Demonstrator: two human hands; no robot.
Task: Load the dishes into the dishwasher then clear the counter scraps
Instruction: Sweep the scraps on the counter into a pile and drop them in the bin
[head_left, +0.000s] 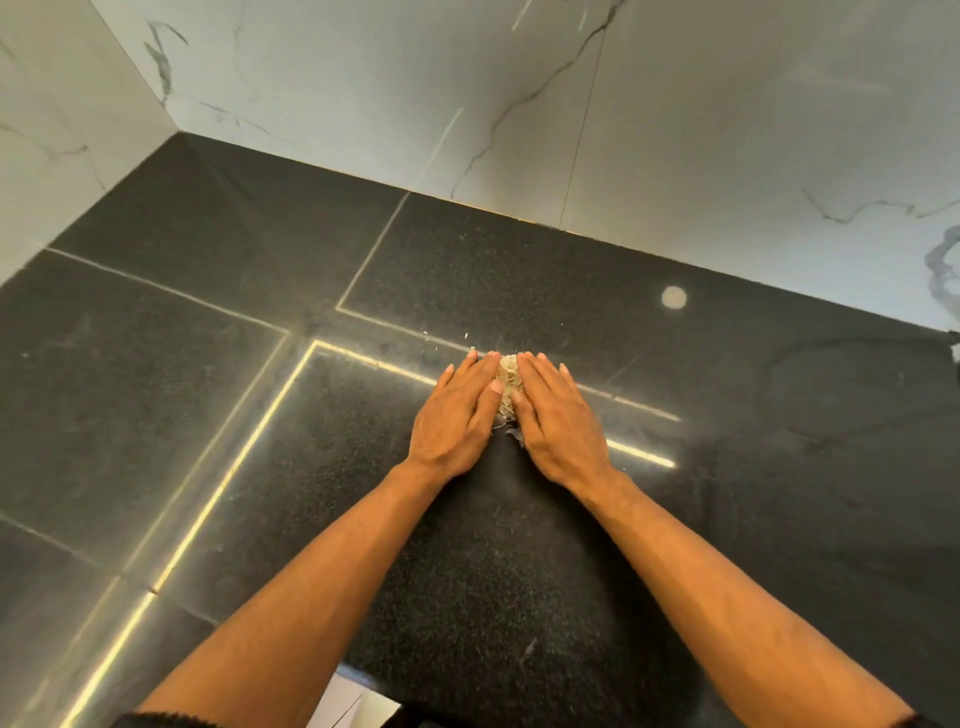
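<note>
Pale, flaky heap of beige scraps (508, 382) lies on the black speckled stone counter (727, 415), hemmed between left hand (457, 415) and right hand (558, 415), both flat with fingers straight, touching it.

A kitchen: black granite counter (519, 545) meeting marble-look wall (675, 104).

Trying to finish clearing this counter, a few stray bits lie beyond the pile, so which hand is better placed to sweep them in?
Left, probably. The stray bits lie just beyond the left hand, on its side of the scrap pile. The right hand would have to cross the pile.
</note>
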